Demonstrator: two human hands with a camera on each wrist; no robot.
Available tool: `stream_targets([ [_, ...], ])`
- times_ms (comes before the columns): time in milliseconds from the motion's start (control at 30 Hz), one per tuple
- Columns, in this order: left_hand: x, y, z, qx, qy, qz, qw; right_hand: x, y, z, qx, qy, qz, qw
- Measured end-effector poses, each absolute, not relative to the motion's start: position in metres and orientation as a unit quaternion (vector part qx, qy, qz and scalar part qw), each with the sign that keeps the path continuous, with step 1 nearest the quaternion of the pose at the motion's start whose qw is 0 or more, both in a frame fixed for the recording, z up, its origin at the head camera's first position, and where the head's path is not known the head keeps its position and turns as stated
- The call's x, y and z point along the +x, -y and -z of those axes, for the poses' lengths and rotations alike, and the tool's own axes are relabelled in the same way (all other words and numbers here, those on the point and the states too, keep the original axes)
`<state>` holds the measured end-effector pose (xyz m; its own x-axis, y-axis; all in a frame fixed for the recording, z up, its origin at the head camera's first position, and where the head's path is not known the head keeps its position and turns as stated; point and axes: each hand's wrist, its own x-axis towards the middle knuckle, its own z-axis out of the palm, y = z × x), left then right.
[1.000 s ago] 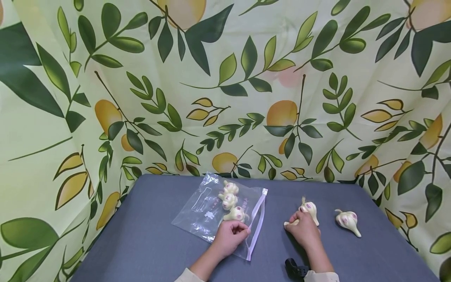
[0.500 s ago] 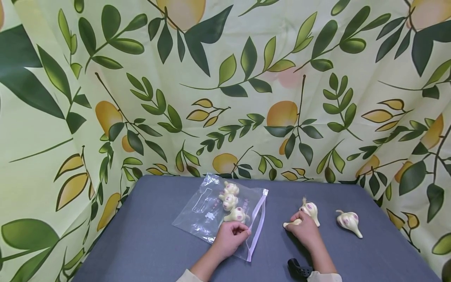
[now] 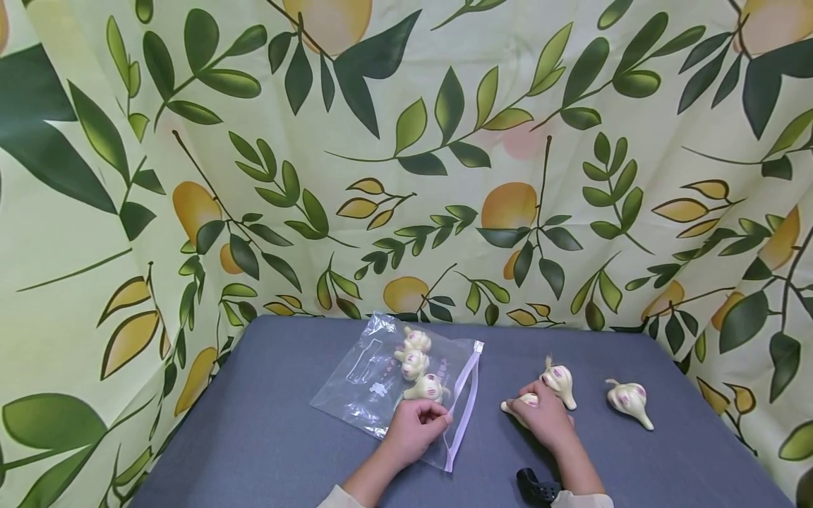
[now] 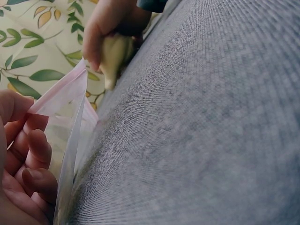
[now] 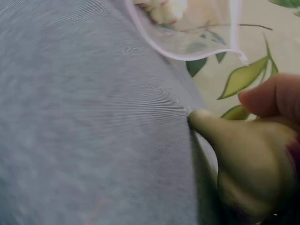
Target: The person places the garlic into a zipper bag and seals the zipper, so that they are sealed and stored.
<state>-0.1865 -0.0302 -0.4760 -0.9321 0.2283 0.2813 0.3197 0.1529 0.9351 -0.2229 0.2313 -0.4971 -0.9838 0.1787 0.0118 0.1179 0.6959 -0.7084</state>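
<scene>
My left hand [image 3: 413, 432] pinches the pink-edged mouth of a clear zip bag [image 3: 346, 386] lying on the table. The left wrist view shows that rim [image 4: 61, 91] between thumb and finger, with the bag's mouth parted. Three garlic bulbs [image 3: 414, 364] lie in a row inside the bag. To the right, my right hand [image 3: 547, 415] grips another garlic bulb [image 3: 529, 400], its stem pointing left toward the bag. Up close in the right wrist view, this bulb [image 5: 251, 159] appears low over the cloth; whether it touches is unclear.
A loose garlic bulb [image 3: 559, 381] lies right behind my right hand, and another [image 3: 627, 402] sits farther right. A black device [image 3: 536, 487] is at my right wrist. The grey table [image 3: 267, 423] ends at a leaf-patterned cloth backdrop [image 3: 406, 212].
My right hand has shifted slightly left with the garlic bulb, and more of that bulb shows. The left hand and the bag stay where they were.
</scene>
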Motion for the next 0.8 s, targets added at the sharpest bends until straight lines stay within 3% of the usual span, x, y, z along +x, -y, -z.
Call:
stream_targets([
  [433, -0.1865, 0.0307, 0.4739, -0.184, 0.758, 0.625, 0.033, -0.2207, -0.2249, 0.4957, -0.043, 0.953, -0.297, 0.039],
  [800, -0.1874, 0.0312, 0.4767, -0.187, 0.756, 0.626, 0.033, -0.2211, -0.2275, 0.4993, -0.029, 0.933, -0.35, 0.077],
])
